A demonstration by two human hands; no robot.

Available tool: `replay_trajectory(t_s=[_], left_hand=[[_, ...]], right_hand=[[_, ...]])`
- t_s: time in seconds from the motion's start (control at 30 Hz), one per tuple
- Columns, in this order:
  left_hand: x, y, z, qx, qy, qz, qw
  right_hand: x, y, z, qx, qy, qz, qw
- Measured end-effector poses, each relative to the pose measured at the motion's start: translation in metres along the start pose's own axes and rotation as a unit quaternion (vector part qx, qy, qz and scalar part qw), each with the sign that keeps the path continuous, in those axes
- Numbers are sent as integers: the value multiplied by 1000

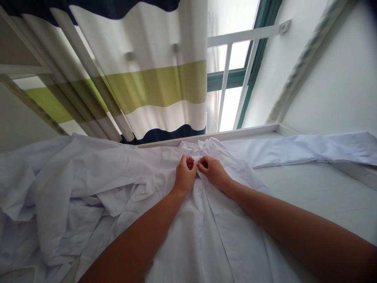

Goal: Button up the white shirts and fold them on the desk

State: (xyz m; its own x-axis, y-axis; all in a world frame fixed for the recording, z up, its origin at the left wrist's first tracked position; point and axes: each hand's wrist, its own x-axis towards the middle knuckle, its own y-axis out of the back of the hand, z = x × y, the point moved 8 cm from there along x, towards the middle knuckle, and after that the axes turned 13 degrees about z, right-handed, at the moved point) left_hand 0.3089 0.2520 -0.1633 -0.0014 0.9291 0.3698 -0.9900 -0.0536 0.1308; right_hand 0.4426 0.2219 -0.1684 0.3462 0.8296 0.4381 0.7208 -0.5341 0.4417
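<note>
A white shirt [182, 232] lies spread out on its back, its collar [203, 146] at the far end and one sleeve [288, 151] stretched out to the right. Just below the collar, my left hand [186, 175] pinches the edge of the shirt front between thumb and fingers. My right hand [216, 172] meets it there, its thumb and forefinger closed on the same front edge. The fingertips nearly touch. Whether a button sits between them is too small to make out. Down from the hands, the front edges run towards me in loose folds.
Rumpled white cloth [67, 177] is heaped on the left. Under the shirt is a pale flat surface [318, 196] with a raised white rim [250, 131] at the back. Beyond it hang a striped curtain [153, 86] and a white railing [244, 37] before a green-framed window.
</note>
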Motion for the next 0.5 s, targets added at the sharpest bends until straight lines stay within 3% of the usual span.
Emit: replay_trajectory(t_s=[0.2,0.5], left_hand=[[1,6,-3,27,12,20,999],[8,-1,-17,-102,79,-18,991]], right_hand=[[0,2,-2,22,-8,0,1000],[0,0,-1,46,-16,-11,999]])
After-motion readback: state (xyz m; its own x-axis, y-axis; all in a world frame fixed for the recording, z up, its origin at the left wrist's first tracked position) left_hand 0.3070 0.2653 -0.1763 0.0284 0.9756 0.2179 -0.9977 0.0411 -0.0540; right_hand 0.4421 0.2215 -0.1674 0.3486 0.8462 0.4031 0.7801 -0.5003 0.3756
